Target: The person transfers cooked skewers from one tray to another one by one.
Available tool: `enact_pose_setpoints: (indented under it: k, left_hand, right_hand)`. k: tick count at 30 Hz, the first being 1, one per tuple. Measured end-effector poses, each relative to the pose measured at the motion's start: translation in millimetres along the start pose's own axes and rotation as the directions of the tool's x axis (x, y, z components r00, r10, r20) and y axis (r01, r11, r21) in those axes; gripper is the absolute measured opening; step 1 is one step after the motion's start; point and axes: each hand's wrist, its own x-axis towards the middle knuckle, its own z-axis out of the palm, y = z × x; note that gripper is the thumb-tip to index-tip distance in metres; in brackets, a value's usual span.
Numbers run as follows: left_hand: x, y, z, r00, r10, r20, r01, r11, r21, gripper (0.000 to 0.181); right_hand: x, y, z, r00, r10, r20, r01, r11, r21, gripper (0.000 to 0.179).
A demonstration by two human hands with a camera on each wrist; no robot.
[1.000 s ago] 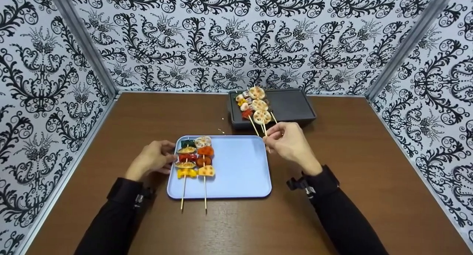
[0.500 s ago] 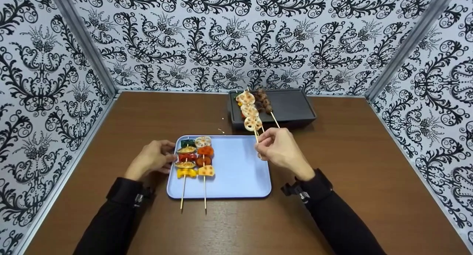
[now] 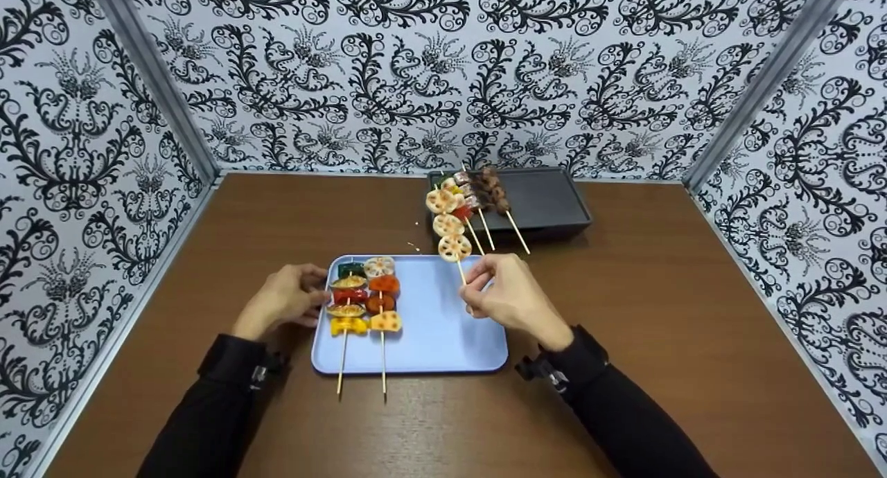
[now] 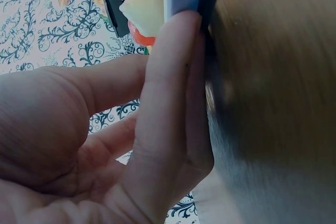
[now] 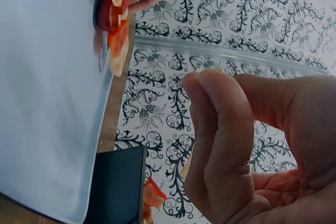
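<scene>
My right hand (image 3: 509, 294) pinches the bare stick of a lotus root skewer (image 3: 449, 225), three round slices, lifted and tilted over the tray's far edge. In the right wrist view, the fingertips (image 5: 215, 85) meet the thumb; the stick is mostly hidden. My left hand (image 3: 284, 299) grips the left rim of a light blue tray (image 3: 443, 339), fingers bent at its edge in the left wrist view. Two skewers lie on the tray's left side: a vegetable skewer (image 3: 348, 295) with yellow, red and green pieces, and a mixed skewer (image 3: 381, 303) topped by a lotus slice.
Behind the tray stands a dark rectangular grill plate (image 3: 547, 194). On its left half lie a brown meat skewer (image 3: 495, 190) and more skewers, partly covered by the held one. Small crumbs (image 3: 414, 246) dot the brown table (image 3: 312, 215). Patterned walls (image 3: 443, 69) enclose it.
My right hand has carried the lotus root skewer left and toward me, off the grill plate to the tray's far edge, uncovering the meat skewer. The left hand stays put.
</scene>
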Motion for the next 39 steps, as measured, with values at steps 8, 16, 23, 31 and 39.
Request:
enact_pose_setpoints:
  k: [8,16,23,31,39]
  left_hand:
    - [-0.4,1.9,2.1,1.0,0.003,-0.007,-0.003,1.0,-0.006,0.052]
    - [-1.4,2.7,0.6,1.0,0.008,-0.013,-0.008,1.0,0.003,0.052]
    - [-0.2,2.8,1.8,1.0,-0.01,-0.013,0.01,1.0,0.002,0.052]
    - [-0.7,3.5,1.0,1.0,-0.023,-0.001,0.023,1.0,0.001,0.051]
    - [-1.2,2.4,0.0,1.0,0.003,-0.001,-0.003,1.0,-0.013,0.054]
  right_hand:
    - [-3.1,1.2,12.1,0.999,-0.035,0.037,0.037,0.997,-0.066,0.005]
    - [-6.1,4.4,24.2,0.996,-0.04,0.081,0.049,0.993,-0.109,0.005]
    - [-8.3,8.1,34.1,0.992,-0.015,0.125,0.031,0.992,-0.125,0.008]
    - [-12.6,11.3,40.3,0.987,0.001,0.159,0.027,0.985,-0.173,0.008]
    - [-13.5,15.3,45.9,0.979,-0.011,0.205,0.055,0.976,-0.213,0.007]
